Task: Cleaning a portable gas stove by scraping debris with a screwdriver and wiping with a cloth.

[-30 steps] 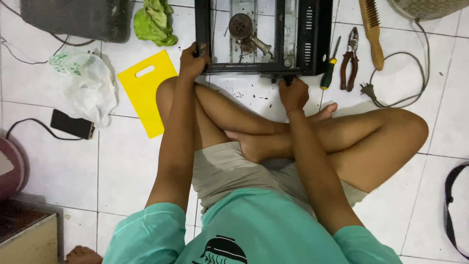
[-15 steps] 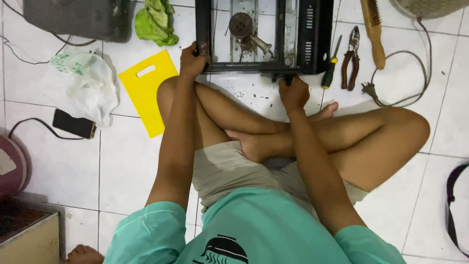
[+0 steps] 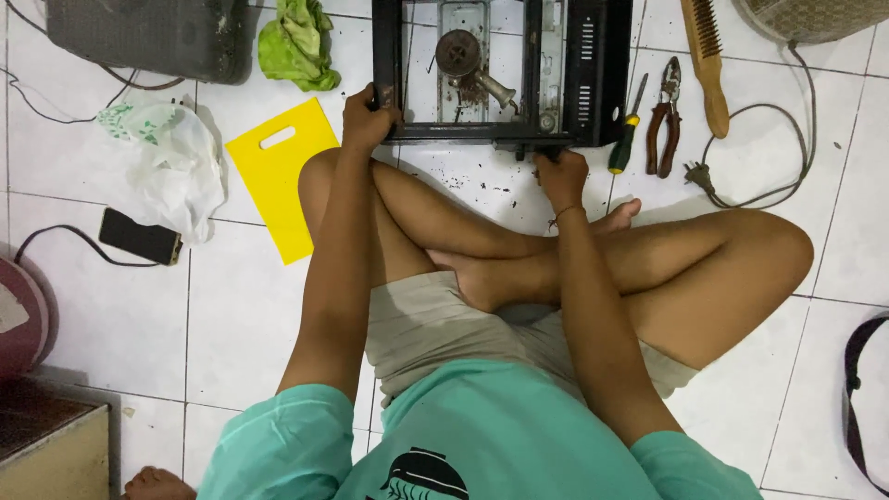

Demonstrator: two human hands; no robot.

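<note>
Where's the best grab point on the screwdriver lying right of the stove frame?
Take the screwdriver by its green-and-yellow handle, the thick end nearest the person. Come from above, fingers pinching across it: it lies flat on the tiled floor, with the black frame close on one side and the pliers on the other.

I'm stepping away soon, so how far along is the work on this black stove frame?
Done: the stove frame lies opened on the tiles, its rusty burner exposed. In hand: the left hand grips its near-left corner, the right hand its front edge. Left: the screwdriver, pliers and wire brush lie untouched beside it.
</note>
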